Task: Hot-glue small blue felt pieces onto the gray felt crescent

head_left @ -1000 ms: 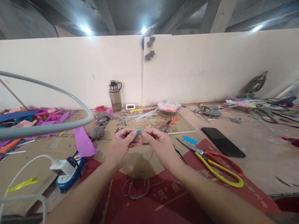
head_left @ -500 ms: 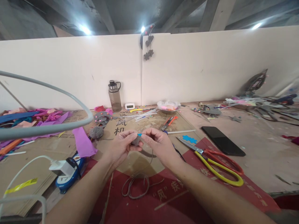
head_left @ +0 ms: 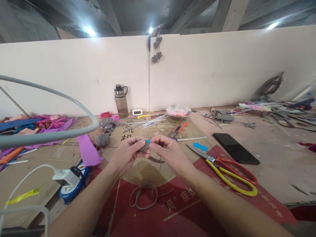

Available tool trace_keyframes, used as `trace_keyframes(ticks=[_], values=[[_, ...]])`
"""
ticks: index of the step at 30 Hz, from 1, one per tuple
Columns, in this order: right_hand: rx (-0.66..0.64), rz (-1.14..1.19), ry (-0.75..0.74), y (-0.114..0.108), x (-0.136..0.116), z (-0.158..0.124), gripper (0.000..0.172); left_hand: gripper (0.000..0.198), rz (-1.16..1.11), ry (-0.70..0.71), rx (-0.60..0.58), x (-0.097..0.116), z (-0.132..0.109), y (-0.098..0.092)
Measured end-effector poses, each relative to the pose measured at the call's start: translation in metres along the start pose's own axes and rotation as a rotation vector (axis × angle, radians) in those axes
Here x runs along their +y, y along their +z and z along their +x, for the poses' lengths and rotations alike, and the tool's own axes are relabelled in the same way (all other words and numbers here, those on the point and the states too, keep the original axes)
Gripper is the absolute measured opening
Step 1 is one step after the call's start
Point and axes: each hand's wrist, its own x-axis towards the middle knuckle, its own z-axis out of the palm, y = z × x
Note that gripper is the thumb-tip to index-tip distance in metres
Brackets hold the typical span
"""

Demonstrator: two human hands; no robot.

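A small piece wrapped in grey yarn (head_left: 144,147), with a blue edge showing at its top, is between my hands. My left hand (head_left: 131,150) pinches it between thumb and fingers. The fingertips of my right hand (head_left: 165,149) are closed at its right side, at the blue edge and yarn. A grey strand hangs below my right fingers, and loose yarn (head_left: 143,207) lies coiled on the red cardboard (head_left: 148,223). To the right lie a blue flower-like cutout (head_left: 200,146) and scissors with red and yellow handles (head_left: 222,169).
A black phone (head_left: 235,148) lies right of the scissors. Behind my hands are a cutter (head_left: 179,130), a bottle (head_left: 121,102) and a bowl (head_left: 178,112). At left are a yarn ball (head_left: 102,140), purple material (head_left: 88,149), a power strip (head_left: 74,189) and a grey hose (head_left: 74,103).
The grey piece has tilted slightly between my fingers, and my right fingers have shifted a little on its edge. The strand below hangs differently.
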Motion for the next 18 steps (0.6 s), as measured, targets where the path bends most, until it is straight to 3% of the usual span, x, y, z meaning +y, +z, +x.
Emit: trace_keyframes(ticks=[6,11,18], values=[[0.001,0.085,0.04,-0.0009,0.0005,0.0003,0.016,0.013,0.017,0.079,0.002,-0.0028,-0.001,0.002],[0.043,0.128,0.081,0.0002,-0.0004,0.0002,0.02,0.014,0.022,0.064,-0.011,-0.0031,-0.0016,0.0021],[0.086,0.039,0.087,0.0013,-0.0016,-0.0002,0.023,0.017,0.039,0.056,-0.017,-0.0027,-0.0022,0.0023]])
